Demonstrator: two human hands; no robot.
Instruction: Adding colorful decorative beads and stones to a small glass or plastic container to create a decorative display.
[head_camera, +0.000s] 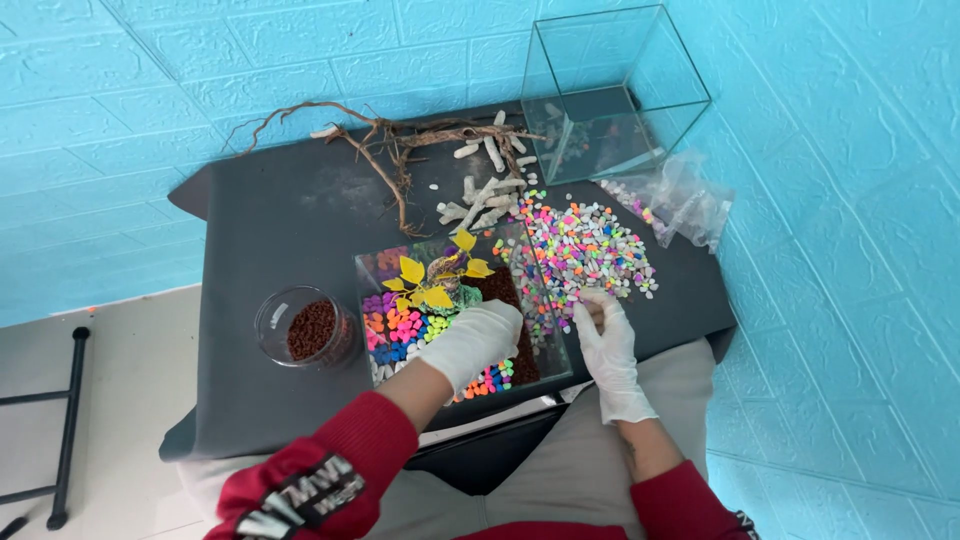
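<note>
gloves: the left hand (470, 340) and right hand (603, 345) are wearing white
sleeves (340, 455): red
pebbles (585, 245) by the right fingers: pink, yellow, green, white, all mixed
leaves (430, 280) above the left hand: yellow
table (290, 220): dark grey
wall (120, 90): bright blue bricks
jar (305, 328) grains: brown

Bright, even light is flooding everything; soft shadows are falling beneath the dark table (280, 230). Faint glare is showing on the empty glass cube (615, 90). Edges are bowing slightly; focus is holding sharp.
</note>
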